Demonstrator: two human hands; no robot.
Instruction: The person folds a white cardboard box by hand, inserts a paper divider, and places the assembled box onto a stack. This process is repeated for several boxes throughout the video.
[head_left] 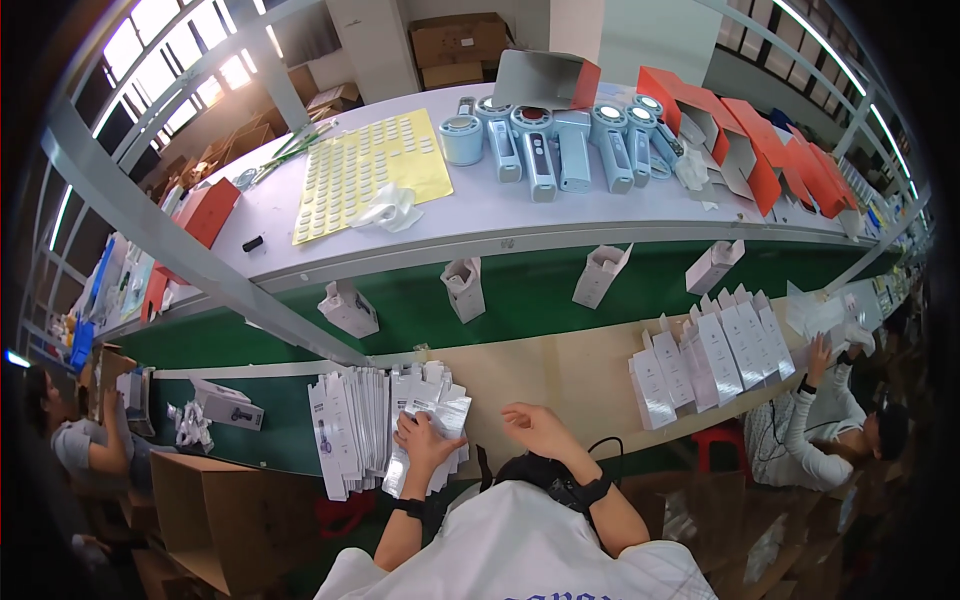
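Note:
My left hand (427,442) lies on a pile of flat, folded white cartons (350,430) at the table's near edge. Its fingers are spread over the top carton (440,408), a glossy one, and the thumb reaches out to the right. I cannot see it gripping any carton. To the right of the pile, my right hand (542,430) hovers over the near edge of the tan tabletop (530,375). Its fingers point left and are loosely bent, apart from the pile, with nothing visible in them.
Upright white cartons (715,350) stand to the right. Along the green panel are several open white boxes (465,290). The shelf above holds light-blue devices (573,150), a yellow sticker sheet (375,170) and orange boxes (760,150). Co-workers sit at left (85,430) and right (820,430).

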